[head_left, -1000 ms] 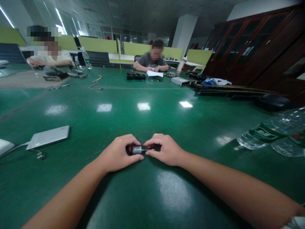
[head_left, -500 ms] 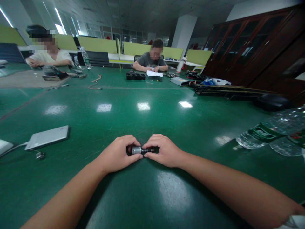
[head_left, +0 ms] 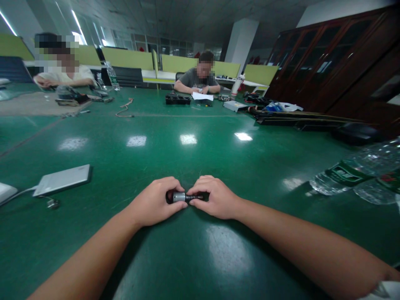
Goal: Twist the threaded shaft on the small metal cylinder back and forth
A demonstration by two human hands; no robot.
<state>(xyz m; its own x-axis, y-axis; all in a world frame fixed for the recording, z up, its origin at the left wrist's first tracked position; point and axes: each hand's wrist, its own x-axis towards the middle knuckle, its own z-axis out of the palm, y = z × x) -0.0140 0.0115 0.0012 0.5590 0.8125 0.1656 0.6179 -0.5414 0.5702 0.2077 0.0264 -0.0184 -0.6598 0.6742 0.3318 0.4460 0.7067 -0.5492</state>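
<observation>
A small cylindrical metal part (head_left: 179, 196), silver at its left with a thinner dark shaft to the right, lies level just above or on the green table (head_left: 162, 154). Around its thick silver end, my left hand (head_left: 158, 201) is closed, thumb below and fingers above. My right hand (head_left: 215, 197) pinches the thin dark shaft from the other side. The fingertips of both hands nearly meet at the middle of the part. Whether the part touches the tabletop cannot be made out.
A white flat device (head_left: 64, 180) with a cable is at the left. Plastic bottles (head_left: 343, 175) lie at the right. Across the table sit two people, one with paper (head_left: 202, 96) beside a black tray (head_left: 178, 99). Dark panels (head_left: 290, 119) lie at the back right.
</observation>
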